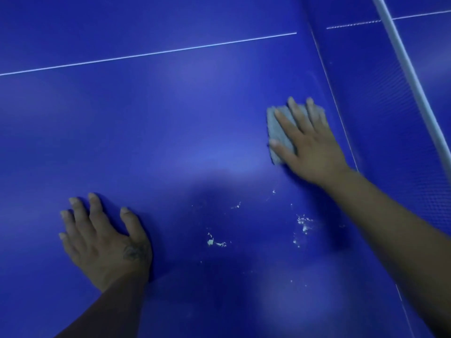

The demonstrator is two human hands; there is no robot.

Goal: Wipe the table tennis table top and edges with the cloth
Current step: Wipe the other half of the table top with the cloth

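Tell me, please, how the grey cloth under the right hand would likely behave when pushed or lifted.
The cloth looks soft and floppy: it lies flattened under the right hand, so it would probably droop when lifted. Pushed, it should slide easily over the smooth table top.

No text, label or number is legible — mark (133,252) on left hand (105,240) too blurred.
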